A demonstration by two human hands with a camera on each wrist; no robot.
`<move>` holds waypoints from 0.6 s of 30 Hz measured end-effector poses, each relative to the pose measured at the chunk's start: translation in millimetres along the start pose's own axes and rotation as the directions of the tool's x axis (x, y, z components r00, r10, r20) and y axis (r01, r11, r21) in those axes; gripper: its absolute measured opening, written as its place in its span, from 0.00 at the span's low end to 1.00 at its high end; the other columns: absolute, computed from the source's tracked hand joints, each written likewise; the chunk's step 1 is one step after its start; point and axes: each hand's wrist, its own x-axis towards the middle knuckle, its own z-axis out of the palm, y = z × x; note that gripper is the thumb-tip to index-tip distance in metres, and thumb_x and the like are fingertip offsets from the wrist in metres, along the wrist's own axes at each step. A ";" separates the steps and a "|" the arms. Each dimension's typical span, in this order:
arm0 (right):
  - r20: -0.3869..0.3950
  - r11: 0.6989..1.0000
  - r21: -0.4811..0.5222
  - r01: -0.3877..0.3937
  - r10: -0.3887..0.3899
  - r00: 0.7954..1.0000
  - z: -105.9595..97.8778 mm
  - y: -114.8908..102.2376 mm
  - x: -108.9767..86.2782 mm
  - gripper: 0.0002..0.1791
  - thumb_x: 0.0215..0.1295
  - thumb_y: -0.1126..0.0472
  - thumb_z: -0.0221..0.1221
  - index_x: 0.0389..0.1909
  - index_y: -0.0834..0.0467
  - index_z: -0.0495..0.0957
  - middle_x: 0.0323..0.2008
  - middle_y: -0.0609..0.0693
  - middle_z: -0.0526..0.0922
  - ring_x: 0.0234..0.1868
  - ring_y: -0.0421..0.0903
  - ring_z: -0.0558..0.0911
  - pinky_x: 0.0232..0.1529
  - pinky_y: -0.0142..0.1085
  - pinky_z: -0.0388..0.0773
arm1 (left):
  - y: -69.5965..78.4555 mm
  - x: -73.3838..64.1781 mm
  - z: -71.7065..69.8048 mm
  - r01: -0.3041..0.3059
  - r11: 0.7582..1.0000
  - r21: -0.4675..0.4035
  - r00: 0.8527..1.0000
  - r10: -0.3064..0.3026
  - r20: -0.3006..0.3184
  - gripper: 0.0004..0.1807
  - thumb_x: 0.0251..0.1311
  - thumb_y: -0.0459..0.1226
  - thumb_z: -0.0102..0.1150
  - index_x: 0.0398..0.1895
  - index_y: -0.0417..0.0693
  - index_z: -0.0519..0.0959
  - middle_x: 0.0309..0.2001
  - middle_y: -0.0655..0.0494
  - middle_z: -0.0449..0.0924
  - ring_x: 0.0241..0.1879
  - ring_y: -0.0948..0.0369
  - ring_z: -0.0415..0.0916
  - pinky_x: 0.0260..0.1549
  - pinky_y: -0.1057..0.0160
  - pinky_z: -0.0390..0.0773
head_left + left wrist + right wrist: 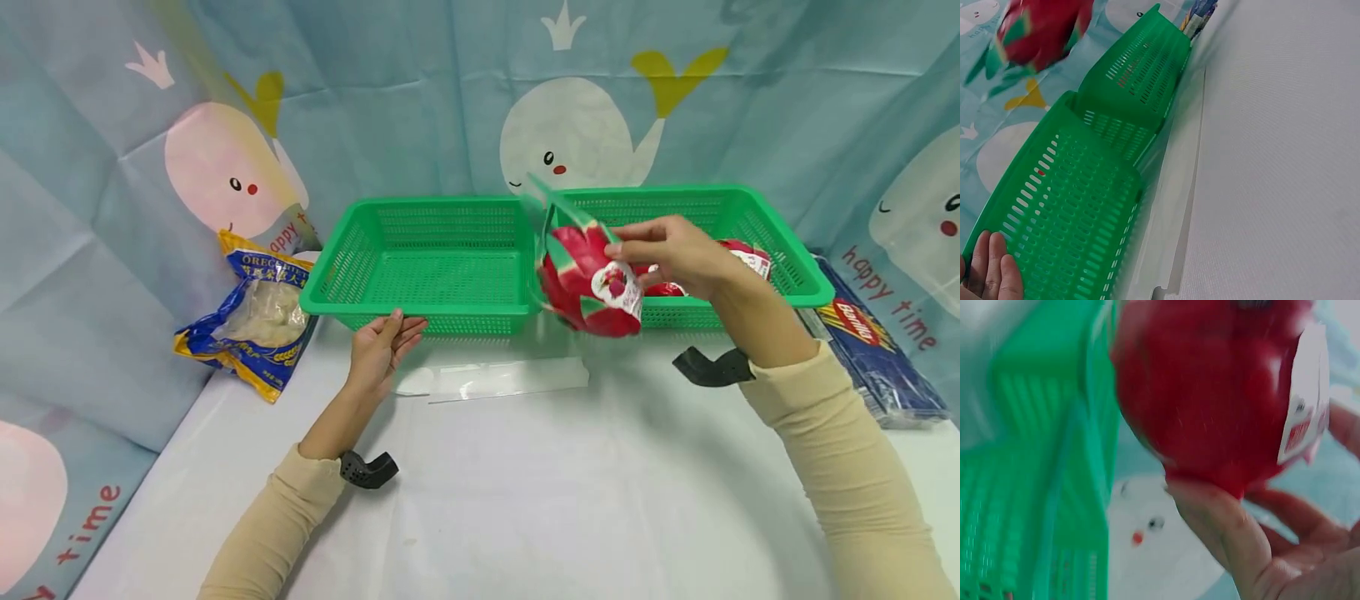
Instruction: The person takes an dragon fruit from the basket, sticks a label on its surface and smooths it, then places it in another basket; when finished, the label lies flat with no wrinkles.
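Observation:
My right hand (pixel 678 254) grips a red dragon fruit (pixel 581 292) with green leafy tips and a white label. It holds the fruit in the air, over the front edges where two green baskets meet. In the right wrist view the fingers and thumb are around one end of the dragon fruit (pixel 1210 394), blurred by motion. My left hand (pixel 375 350) is at the front rim of the left green basket (pixel 420 310), thumb at the rim and fingers along the outer wall. The left wrist view shows those fingers (pixel 994 265) against the slotted wall.
More red, labelled fruit (pixel 750 250) lies in the right green basket (pixel 810 279), partly hidden by my right hand. A blue-and-yellow food bag (pixel 262 321) leans at the left. Blue Barilla packs (pixel 877 342) lie at the right. A clear strip (pixel 510 379) lies before the baskets.

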 end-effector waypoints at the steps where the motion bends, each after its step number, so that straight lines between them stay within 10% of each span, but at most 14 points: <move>1: -0.061 0.999 0.022 -0.024 0.025 0.998 -5.8 0.0 4.9 0.38 0.64 0.50 0.54 0.68 0.64 0.52 0.59 0.54 0.70 0.49 0.40 0.76 0.38 0.30 0.81 | -0.4 -0.1 -0.2 0.002 1.000 0.005 1.000 -0.002 -0.004 0.13 0.66 0.39 0.46 0.43 0.35 0.68 0.32 0.55 0.85 0.37 0.64 0.83 0.40 0.71 0.79; 6: -0.265 0.987 0.066 -0.149 0.162 0.951 -21.9 18.3 34.4 0.45 0.60 0.41 0.55 0.70 0.58 0.49 0.71 0.56 0.50 0.66 0.54 0.61 0.54 0.37 0.75 | -2.3 -1.1 0.2 0.007 1.000 0.027 1.000 -0.007 -0.029 0.14 0.66 0.40 0.46 0.45 0.35 0.68 0.32 0.57 0.85 0.37 0.65 0.83 0.40 0.72 0.79; 11: -0.360 0.966 0.024 -0.256 0.247 0.900 -23.5 45.2 52.6 0.47 0.57 0.37 0.55 0.70 0.57 0.51 0.68 0.60 0.56 0.39 0.44 0.79 0.55 0.44 0.73 | -3.9 -1.2 1.9 0.002 0.999 0.035 0.999 -0.001 -0.032 0.15 0.66 0.40 0.46 0.45 0.34 0.68 0.32 0.56 0.85 0.38 0.65 0.83 0.40 0.71 0.79; 14: -0.365 0.962 -0.031 -0.271 0.241 0.899 -22.6 56.9 58.4 0.46 0.58 0.38 0.55 0.69 0.61 0.52 0.65 0.63 0.61 0.24 0.37 0.78 0.46 0.39 0.79 | -3.9 -1.9 2.5 -0.009 0.999 0.035 1.000 0.010 -0.029 0.15 0.66 0.40 0.46 0.45 0.34 0.67 0.32 0.56 0.85 0.37 0.65 0.83 0.39 0.72 0.79; 18: -0.347 0.949 -0.152 -0.276 0.210 0.914 -20.4 64.2 63.0 0.45 0.60 0.40 0.53 0.68 0.67 0.52 0.64 0.67 0.61 0.30 0.40 0.81 0.43 0.41 0.80 | -3.6 -2.5 2.8 -0.032 0.999 0.014 0.999 0.032 -0.014 0.15 0.66 0.40 0.46 0.43 0.33 0.67 0.32 0.55 0.84 0.37 0.64 0.83 0.38 0.72 0.79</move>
